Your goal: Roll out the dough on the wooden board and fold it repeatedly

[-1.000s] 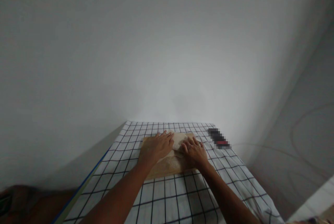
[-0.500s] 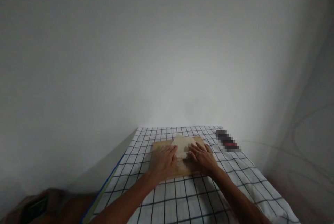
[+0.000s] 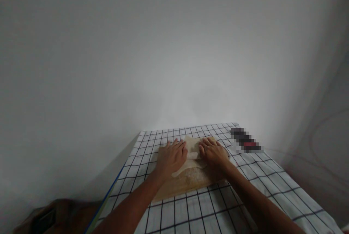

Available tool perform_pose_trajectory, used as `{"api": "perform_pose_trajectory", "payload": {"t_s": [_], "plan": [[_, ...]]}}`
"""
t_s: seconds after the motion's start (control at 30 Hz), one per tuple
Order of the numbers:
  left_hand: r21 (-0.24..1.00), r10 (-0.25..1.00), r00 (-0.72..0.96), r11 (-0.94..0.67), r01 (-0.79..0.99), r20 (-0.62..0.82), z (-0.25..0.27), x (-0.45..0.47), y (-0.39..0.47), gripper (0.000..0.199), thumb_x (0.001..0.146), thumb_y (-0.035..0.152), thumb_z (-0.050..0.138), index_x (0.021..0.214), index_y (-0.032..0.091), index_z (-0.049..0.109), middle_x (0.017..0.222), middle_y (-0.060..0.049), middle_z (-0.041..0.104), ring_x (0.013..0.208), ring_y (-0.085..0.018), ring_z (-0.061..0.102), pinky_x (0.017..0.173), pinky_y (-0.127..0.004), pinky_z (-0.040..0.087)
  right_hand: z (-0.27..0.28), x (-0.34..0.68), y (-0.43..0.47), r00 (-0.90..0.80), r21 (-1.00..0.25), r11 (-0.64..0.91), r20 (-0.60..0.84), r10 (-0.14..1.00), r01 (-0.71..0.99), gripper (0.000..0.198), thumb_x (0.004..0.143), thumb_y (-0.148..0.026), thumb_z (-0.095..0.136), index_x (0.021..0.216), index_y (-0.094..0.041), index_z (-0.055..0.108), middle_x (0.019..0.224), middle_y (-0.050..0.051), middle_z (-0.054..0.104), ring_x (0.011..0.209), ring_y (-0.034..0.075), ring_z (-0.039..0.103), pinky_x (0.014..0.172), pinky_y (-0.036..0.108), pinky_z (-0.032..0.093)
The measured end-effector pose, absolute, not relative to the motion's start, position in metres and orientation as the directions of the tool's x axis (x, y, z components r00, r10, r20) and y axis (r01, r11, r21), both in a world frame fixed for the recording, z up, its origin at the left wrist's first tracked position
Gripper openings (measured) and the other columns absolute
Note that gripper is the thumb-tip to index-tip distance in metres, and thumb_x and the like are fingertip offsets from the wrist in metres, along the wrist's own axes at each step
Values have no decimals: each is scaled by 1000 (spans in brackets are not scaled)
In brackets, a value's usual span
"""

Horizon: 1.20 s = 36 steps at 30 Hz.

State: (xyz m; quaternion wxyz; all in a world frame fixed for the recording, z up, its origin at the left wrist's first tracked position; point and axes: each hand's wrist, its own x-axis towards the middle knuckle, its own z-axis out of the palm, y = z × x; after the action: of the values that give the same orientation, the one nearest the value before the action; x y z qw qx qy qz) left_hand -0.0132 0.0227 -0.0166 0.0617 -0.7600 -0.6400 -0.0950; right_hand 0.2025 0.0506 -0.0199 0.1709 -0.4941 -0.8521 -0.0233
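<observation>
A flat, pale sheet of dough [image 3: 193,142] lies on a wooden board [image 3: 188,183], its near edge curving across the board. Between my hands a short pale band shows across the dough, apparently a rolling pin [image 3: 192,155]; my hands cover most of it. My left hand [image 3: 172,156] rests palm down at the left of the band, fingers stretched forward and apart. On the other side, my right hand [image 3: 214,153] lies palm down over the band's right part, fingers extended and slightly bent.
A white cloth with dark grid lines [image 3: 185,212] covers the table. At the right edge lies a dark and red item, blurred by pixels [image 3: 247,141]. A pale wall [image 3: 174,63] stands behind the table. Brown furniture [image 3: 60,216] sits low at the left.
Both hands have moved forward, away from me, over the dough. More of the dough's near edge and the front of the board now shows. The view has shifted slightly.
</observation>
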Motion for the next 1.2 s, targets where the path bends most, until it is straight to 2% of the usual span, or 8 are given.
{"api": "perform_pose_trajectory", "payload": {"t_s": [0.17,0.27,0.37,0.6,0.73,0.83,1.0,1.2], "plan": [[80,982,148,-158,984,120,-16,-20,66,56,102,39,28,157,27,37,164,0,34,156,-27,20,127,-56,13,-23,196,60,-375,-151,423,265,888,894,48,106,-37,27,139,-19,57,152,14,50,144,31,37,113,54,33],[140,981,165,-179,974,105,-15,-21,81,56,102,40,28,156,29,39,164,0,35,155,-27,23,126,-56,17,-23,196,58,-360,-158,404,245,900,901,48,105,-36,27,140,-20,55,153,15,49,144,33,36,107,58,38],[174,977,185,-200,964,103,-14,-21,82,54,102,38,31,154,30,41,162,1,39,154,-25,26,126,-50,20,-19,196,51,-353,-148,394,243,904,907,48,104,-35,29,143,-19,52,153,17,48,144,33,35,104,59,40],[136,972,169,-192,972,163,-17,-21,50,55,101,34,30,152,21,45,160,-4,43,153,-24,28,127,-46,19,-8,195,31,-404,-92,435,240,883,896,46,105,-32,29,140,-20,56,155,16,45,146,33,34,108,58,37],[110,979,111,-131,985,170,-21,-20,37,53,101,33,33,151,20,47,158,-7,45,150,-24,35,126,-47,21,-13,195,29,-395,-111,433,258,882,894,48,104,-32,31,147,-19,50,157,17,43,146,32,35,112,56,34],[102,971,134,-157,982,200,-24,-22,34,51,101,32,37,149,20,49,156,-8,47,148,-24,39,126,-44,21,-20,195,30,-397,-120,442,278,874,889,49,105,-33,31,148,-20,49,157,15,43,148,32,33,114,55,32],[80,961,116,-140,987,251,-29,-24,27,51,102,32,35,149,20,50,153,-9,52,145,-26,44,124,-48,27,-26,195,24,-388,-138,438,283,877,888,50,105,-36,30,149,-21,48,161,13,39,150,31,30,117,58,27],[5,883,245,-270,963,401,-41,-31,7,50,102,28,34,147,17,52,152,-9,53,144,-26,45,123,-47,31,-32,195,-1,-390,-199,457,301,870,867,51,106,-38,26,150,-21,47,160,11,40,148,31,35,118,62,20]]}}
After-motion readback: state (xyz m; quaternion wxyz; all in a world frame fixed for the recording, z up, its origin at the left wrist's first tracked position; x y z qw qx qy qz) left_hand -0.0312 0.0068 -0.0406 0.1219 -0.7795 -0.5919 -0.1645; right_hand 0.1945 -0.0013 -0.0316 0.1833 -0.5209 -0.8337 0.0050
